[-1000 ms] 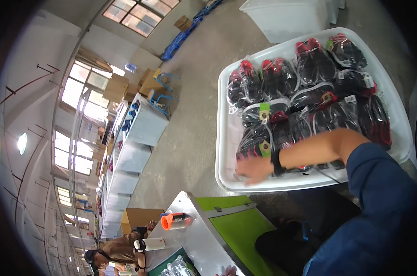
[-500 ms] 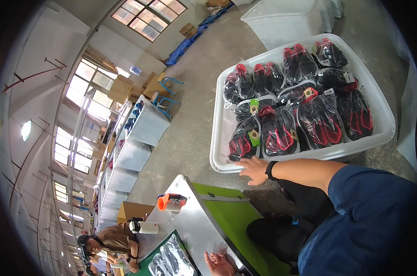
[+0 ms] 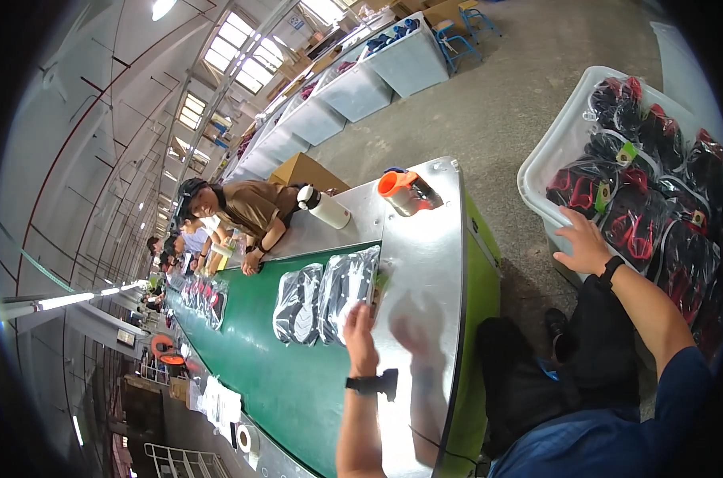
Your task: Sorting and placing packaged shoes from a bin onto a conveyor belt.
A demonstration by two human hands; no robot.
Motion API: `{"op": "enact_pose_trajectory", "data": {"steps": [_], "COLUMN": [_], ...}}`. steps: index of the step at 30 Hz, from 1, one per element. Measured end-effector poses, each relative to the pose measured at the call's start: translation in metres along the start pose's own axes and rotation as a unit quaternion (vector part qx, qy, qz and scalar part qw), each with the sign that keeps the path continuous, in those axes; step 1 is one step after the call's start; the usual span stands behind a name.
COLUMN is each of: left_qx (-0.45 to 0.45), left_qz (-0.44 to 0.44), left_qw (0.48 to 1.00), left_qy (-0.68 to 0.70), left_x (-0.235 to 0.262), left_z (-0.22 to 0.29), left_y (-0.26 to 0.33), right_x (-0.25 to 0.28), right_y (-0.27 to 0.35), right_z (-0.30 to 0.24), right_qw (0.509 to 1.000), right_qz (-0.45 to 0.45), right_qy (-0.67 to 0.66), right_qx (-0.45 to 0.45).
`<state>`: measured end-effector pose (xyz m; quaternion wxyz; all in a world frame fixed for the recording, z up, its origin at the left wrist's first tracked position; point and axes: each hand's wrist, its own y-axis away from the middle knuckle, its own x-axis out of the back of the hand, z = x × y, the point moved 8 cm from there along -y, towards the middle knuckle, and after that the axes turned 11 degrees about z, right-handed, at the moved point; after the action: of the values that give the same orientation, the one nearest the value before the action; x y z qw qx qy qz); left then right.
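My left hand [image 3: 361, 342] is over the near end of the green conveyor belt [image 3: 250, 327], beside a pair of shoes in a clear plastic bag [image 3: 348, 288]. Its fingers look extended, and whether they touch the plastic is hard to see. The bagged pair lies soles up. Another bagged pair [image 3: 297, 305] lies just left of it. On the right, my right hand [image 3: 582, 243] has its fingers spread at the rim of a white plastic tub [image 3: 539, 171], holding nothing. Several bagged black and red shoes [image 3: 634, 227] fill that tub.
An orange tape dispenser [image 3: 401, 191] and a white bottle [image 3: 325, 209] stand on the metal table end [image 3: 425, 263]. A co-worker in a brown shirt [image 3: 250, 205] leans at the belt's far side. More bagged shoes [image 3: 204, 303] lie farther along; white bins [image 3: 409, 60] line the back.
My view has swung left toward the belt, so the tub now sits at the right edge. My left hand has reached forward to the bagged shoes; the right stays by the tub's rim.
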<state>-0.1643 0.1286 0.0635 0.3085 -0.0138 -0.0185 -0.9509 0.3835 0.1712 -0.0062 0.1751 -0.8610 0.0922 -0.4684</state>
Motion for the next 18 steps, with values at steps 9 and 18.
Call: {"op": "enact_pose_trajectory", "data": {"steps": [9, 18], "left_qx": [-0.229, -0.448], "left_qz": [0.140, 0.061], "left_qw": [0.760, 0.681], "left_qy": [-0.591, -0.576], "left_x": [0.015, -0.049], "left_z": [-0.012, 0.039], "left_y": [-0.097, 0.103], "right_x": [0.003, 0.000], "right_y": [-0.003, -0.005], "right_z": [-0.007, -0.005], "right_qw": [1.000, 0.999], "right_qz": [0.012, 0.008], "right_qy": [0.003, 0.025], "right_qx": [0.019, 0.023]}}
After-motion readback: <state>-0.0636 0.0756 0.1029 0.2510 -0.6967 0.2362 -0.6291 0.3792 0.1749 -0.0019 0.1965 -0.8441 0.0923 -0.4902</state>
